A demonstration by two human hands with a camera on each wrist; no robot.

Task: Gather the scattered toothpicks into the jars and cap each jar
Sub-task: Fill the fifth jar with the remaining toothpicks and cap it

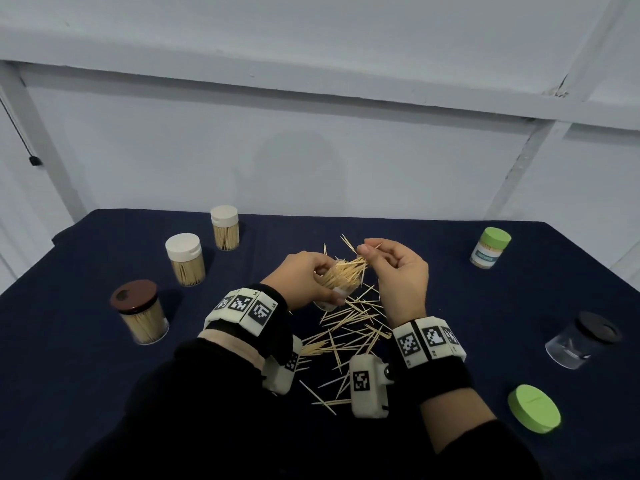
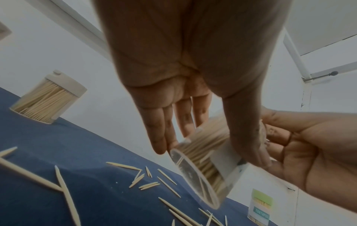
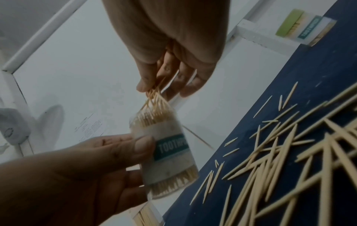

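While my left hand grips the clear labelled plastic jar tilted rightward, its open mouth faces my right hand, which pinches a bundle of pale wooden toothpicks lengthwise into it, above the scattered remainder on the dark blue cloth.

Pale, matt wooden toothpicks lie across a dark navy cloth, woven and unglossy. At centre frame, the held jar looks like clear, smooth plastic with a paper label. Lower right, a green lid, matt plastic; beside it, a glossy transparent jar under a black cap.
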